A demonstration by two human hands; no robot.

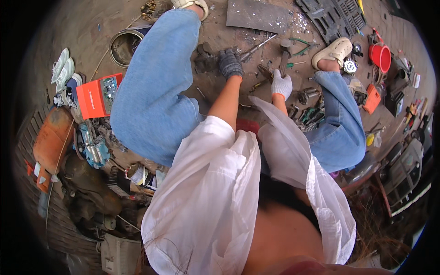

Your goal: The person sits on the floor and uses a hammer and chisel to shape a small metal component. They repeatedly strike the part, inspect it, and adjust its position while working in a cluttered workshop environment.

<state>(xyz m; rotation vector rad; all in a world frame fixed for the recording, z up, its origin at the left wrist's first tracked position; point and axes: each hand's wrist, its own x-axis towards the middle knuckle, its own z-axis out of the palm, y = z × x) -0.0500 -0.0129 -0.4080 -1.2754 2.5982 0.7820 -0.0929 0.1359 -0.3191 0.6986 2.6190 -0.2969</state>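
Observation:
My right hand [281, 86], in a white knit glove, is closed round the handle of a hammer [284, 58]. The hammer's head points away from me. In a dark grey glove, my left hand [230, 64] has its fingers curled in. What lies under them is hidden. Touching or very near its left side is a dark, greasy metal part [205, 58]. A long-shafted tool [259, 47], perhaps a screwdriver or chisel, slants from beside this hand to the far right. Between the hands lie pliers [264, 71]. Green-handled pliers [302, 46] rest beyond the hammer.
A flat metal plate [256, 16] and a black tool case tray [332, 18] lie at the far side. An open tin [124, 48] and a red box [94, 97] of small parts stand left. A red plastic scoop [380, 57] sits right. Loose tools and metal parts surround my legs.

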